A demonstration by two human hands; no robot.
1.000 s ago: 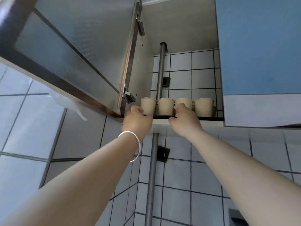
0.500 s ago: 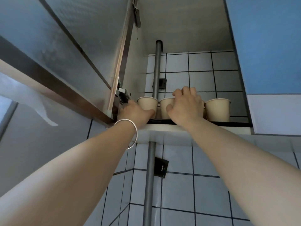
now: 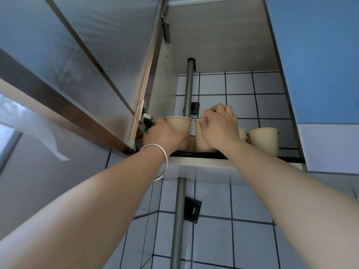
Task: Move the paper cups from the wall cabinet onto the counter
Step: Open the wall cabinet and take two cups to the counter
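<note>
Several beige paper cups stand in a row on the bottom shelf of the open wall cabinet. My left hand wraps around the leftmost cup. My right hand grips the second cup at its rim, thumb on the front and fingers over the top. A third cup is mostly hidden behind my right hand. The rightmost cup stands free. A silver bangle circles my left wrist.
The cabinet door hangs open to the left, with a hinge close beside my left hand. A grey vertical pipe runs through the cabinet behind the cups. A closed blue cabinet door is on the right. White tiled wall below.
Both hands rose from the shelf edge onto the cups. My left hand closed around the leftmost cup and my right hand closed over the second cup's rim. The view moved closer.
</note>
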